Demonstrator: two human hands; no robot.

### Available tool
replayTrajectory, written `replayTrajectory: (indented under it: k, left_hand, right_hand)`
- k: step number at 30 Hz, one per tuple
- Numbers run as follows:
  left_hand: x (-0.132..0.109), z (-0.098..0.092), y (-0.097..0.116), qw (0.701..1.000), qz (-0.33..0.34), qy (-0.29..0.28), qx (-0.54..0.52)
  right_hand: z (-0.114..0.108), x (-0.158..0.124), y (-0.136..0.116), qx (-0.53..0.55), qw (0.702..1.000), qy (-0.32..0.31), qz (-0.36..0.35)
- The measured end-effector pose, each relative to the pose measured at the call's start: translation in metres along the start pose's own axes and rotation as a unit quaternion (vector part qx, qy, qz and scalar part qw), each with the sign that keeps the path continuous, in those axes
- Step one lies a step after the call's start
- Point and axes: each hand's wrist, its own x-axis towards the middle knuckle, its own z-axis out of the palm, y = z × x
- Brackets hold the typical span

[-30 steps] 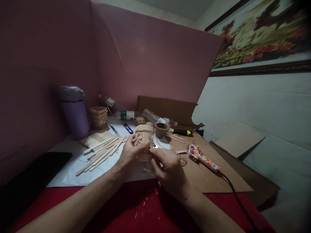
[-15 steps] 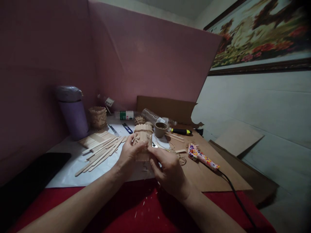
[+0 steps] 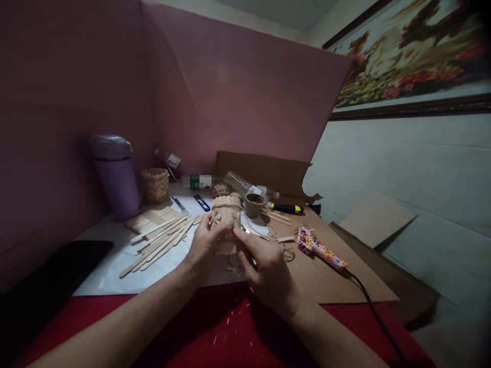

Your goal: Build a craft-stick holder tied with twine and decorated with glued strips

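My left hand [image 3: 205, 245] is closed around the side of a small cup made of wooden craft sticks [image 3: 226, 207]. A raised flower-like decoration and a band of twine near the rim show on the cup's wall. Against the cup's right side, my right hand [image 3: 266, 266] is closed on a small tool with a shiny metal end [image 3: 244, 229]. A bit of yellow shows behind the knuckles; most of this tool is hidden by the fingers, and I cannot make out its kind. The thumbs of both hands nearly meet at the cup's front.
Loose craft sticks [image 3: 161, 245] lie to the left on white paper. Behind are a purple tumbler [image 3: 117, 184], another stick cup [image 3: 154, 185], plastic bottles [image 3: 201, 182] and a brown pot [image 3: 254, 205]. At right, a flowered glue gun [image 3: 320, 249] trails its cord over cardboard [image 3: 353, 281].
The metal end of the tool beside the cup has shifted slightly and shows less now. Both hands keep nearly the same place and hold.
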Motion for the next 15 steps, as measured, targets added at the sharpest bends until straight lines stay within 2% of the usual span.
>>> replayTrajectory:
  k: [4,10,15]
  left_hand:
    - [-0.0016,0.0017,0.0024,1.0,-0.012,-0.006,-0.016]
    - [-0.0027,0.0001,0.003,0.996,-0.068,-0.05,-0.025]
    - [0.0012,-0.0022,-0.0014,0.999,0.001,-0.037,0.005]
  right_hand:
    - [0.0009,-0.0007,0.002,-0.007,1.0,-0.007,-0.007]
    - [0.0004,0.0004,0.0013,-0.002,1.0,-0.003,-0.004]
    - [0.0007,-0.0001,0.002,-0.013,1.0,0.001,-0.014]
